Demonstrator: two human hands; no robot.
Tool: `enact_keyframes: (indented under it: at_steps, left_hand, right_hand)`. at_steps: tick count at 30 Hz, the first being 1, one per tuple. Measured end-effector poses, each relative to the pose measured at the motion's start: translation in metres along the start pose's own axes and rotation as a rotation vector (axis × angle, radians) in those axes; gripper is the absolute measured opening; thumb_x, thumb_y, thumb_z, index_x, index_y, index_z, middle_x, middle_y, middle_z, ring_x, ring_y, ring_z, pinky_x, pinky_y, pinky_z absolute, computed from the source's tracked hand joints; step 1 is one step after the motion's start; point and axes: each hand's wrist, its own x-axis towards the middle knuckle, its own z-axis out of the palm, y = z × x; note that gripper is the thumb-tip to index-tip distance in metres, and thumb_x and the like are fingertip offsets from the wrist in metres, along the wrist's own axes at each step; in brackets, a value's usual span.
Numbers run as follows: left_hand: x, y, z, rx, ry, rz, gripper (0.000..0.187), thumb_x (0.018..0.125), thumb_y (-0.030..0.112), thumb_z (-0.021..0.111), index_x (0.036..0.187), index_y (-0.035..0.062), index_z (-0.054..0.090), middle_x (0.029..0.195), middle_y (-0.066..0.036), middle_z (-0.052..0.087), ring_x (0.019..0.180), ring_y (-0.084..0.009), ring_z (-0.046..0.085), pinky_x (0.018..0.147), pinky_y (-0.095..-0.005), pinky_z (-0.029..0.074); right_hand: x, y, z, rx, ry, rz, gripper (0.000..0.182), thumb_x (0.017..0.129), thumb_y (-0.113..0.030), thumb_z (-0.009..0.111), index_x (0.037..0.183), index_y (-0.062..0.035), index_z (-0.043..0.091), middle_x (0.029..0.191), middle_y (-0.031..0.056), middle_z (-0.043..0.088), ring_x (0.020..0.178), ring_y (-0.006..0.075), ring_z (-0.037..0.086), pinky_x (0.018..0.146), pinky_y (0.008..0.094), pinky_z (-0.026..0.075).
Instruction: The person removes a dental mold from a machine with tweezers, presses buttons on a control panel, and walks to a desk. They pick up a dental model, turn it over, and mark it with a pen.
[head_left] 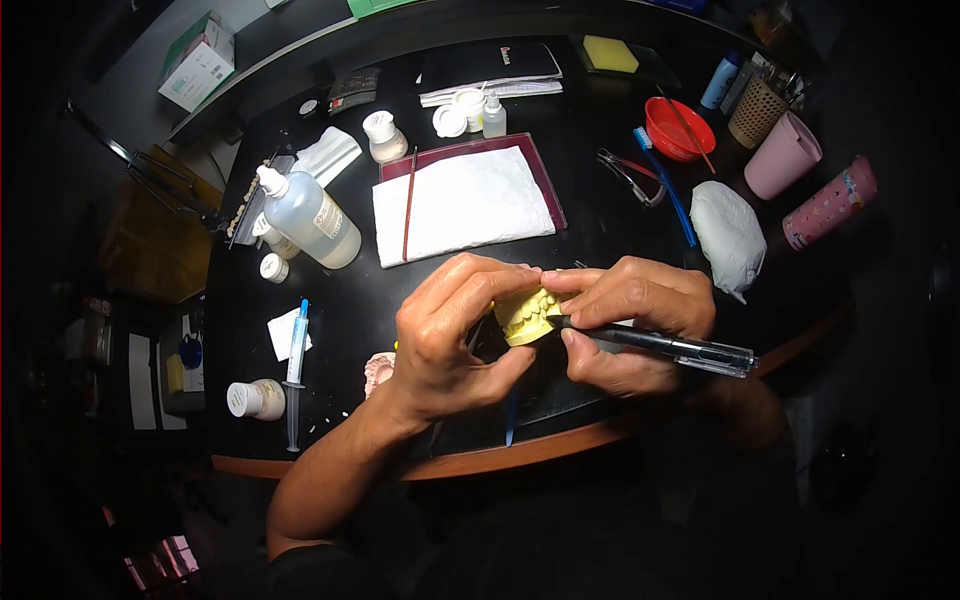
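Note:
My left hand (465,335) is closed around a yellow dental model (526,318), thumb below and fingers over its top. The model shows a row of teeth facing right. In my right hand (635,320) is a black pen (665,344), gripped between thumb and fingers with its tip right at the teeth. The right index fingertip reaches the top of the model beside the left fingertips. Partly hidden behind my left wrist, a pink dental model (380,371) lies on the black table (340,400).
Beyond my hands a white paper towel (465,205) carries a thin brush (410,205). On the left stand a squeeze bottle (318,220), a syringe (297,375) and a jar (256,399). To the right are a white bag (728,238), a blue toothbrush (665,187) and a red bowl (680,128).

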Motion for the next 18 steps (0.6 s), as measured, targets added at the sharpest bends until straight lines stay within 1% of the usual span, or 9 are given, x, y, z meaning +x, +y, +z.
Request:
enact_keyframes:
  at_steps: [18]
  left_hand:
    - [0.0006,0.0009,-0.0004,-0.014,-0.003,0.001,0.048,0.064,0.0,0.079,0.111,-0.0003,0.073,0.105,-0.014,0.076,0.092,-0.0287,0.075,0.08,-0.0364,0.061]
  right_hand:
    - [0.0012,0.0037,-0.0008,-0.015,0.02,-0.037,0.019,0.081,0.007,0.079,0.095,0.0001,0.068,0.085,0.0102,0.072,0.077,0.0175,0.075,0.095,0.048,0.068]
